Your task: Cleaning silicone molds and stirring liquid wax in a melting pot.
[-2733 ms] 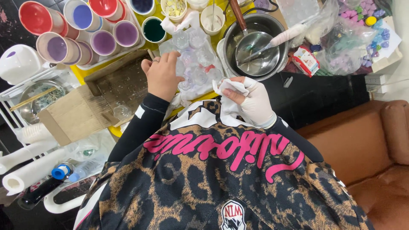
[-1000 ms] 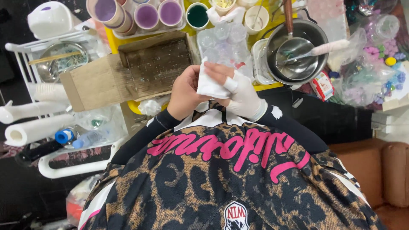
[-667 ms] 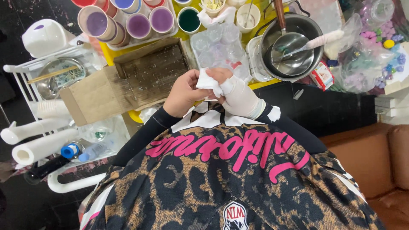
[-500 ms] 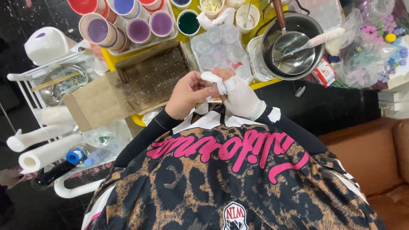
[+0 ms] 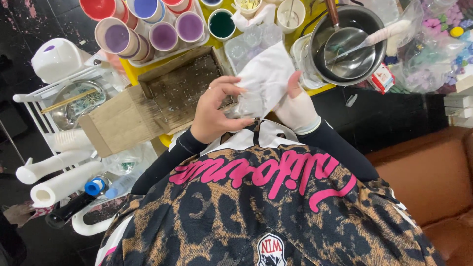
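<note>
Hands meet close to the chest over the near edge of the yellow tabletop (image 5: 129, 73). The bare left hand (image 5: 214, 111) curls its fingers and thumb around a small clear plastic cup (image 5: 246, 104), pinching it at the rim and side. The right hand (image 5: 298, 106), in a white glove, holds a crumpled white tissue (image 5: 268, 76) that drapes over and touches the cup; its thumb points up along the tissue's edge, and its grip is closed on the paper.

Just beyond the hands lies a clear plastic mould tray with round cavities (image 5: 246, 43), partly hidden by the tissue. To the left of it sits an open brown cardboard box (image 5: 148, 101) with its flap folded outward. Farther back stand paper cups of purple, blue and red liquid (image 5: 148, 29) and one cup of dark green liquid (image 5: 221, 23). To the right is a round steel pot (image 5: 354, 34) with a ladle resting inside. Clear bags of small coloured pieces (image 5: 433, 44) lie at the far right. At the left, off the tabletop, a white wire rack (image 5: 34, 98) carries a steel bowl with chopsticks (image 5: 74, 101), and below it lie white paper rolls (image 5: 59, 182).
</note>
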